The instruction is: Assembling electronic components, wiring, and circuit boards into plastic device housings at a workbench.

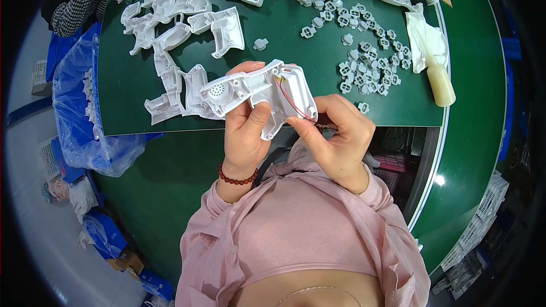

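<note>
Left hand (243, 131) grips the white plastic housing half (259, 92) above the near edge of the green table (273, 40), thumb pressed on its lower rim, fingers curled behind. Right hand (335, 133) pinches the thin red wires (293, 102) at the housing's right end, thumb and forefinger together. Judgement: wiring partly seated, shell not closed. Housing lies open side up, round perforated grille at left. Beyond it: a heap of empty shells (170, 40); small white clips (364, 45) scattered right.
</note>
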The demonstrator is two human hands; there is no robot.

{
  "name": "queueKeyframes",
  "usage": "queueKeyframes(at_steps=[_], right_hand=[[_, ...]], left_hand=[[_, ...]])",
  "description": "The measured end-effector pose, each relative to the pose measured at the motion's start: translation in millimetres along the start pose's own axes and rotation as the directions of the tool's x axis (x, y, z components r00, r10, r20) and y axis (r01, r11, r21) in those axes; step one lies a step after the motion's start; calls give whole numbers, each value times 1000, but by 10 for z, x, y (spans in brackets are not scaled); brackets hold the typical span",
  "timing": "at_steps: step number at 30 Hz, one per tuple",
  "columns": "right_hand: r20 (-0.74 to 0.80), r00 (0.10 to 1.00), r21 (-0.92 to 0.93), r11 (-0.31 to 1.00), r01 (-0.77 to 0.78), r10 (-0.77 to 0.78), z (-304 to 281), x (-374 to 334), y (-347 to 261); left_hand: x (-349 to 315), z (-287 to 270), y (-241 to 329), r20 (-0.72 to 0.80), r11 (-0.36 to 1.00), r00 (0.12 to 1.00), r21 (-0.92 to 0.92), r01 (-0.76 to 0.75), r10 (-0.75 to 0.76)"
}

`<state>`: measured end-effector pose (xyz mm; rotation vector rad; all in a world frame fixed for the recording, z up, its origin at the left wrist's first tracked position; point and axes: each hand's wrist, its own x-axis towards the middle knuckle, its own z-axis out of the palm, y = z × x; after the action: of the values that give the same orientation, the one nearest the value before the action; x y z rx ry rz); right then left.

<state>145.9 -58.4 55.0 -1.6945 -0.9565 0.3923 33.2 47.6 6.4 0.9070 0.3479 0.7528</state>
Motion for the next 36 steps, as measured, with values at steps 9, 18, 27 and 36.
queueKeyframes(at_steps=[9, 18, 27, 36], right_hand=[[-27, 995, -33, 995, 99, -100, 26, -9, 10], [91, 987, 20, 991, -136, 133, -27, 158, 5], [218, 944, 57, 962, -266, 248, 41, 212, 214], [580, 797, 432, 767, -475, 168, -62, 213, 604]], left_hand=[[-43, 6, -7, 9, 1000, 1000, 13, -16, 16], [-53, 96, 33, -23, 1000, 1000, -29, -2, 2], [-56, 132, 93, -69, 987, 993, -134, 84, -93], [92, -65, 127, -148, 989, 985, -132, 66, -85]])
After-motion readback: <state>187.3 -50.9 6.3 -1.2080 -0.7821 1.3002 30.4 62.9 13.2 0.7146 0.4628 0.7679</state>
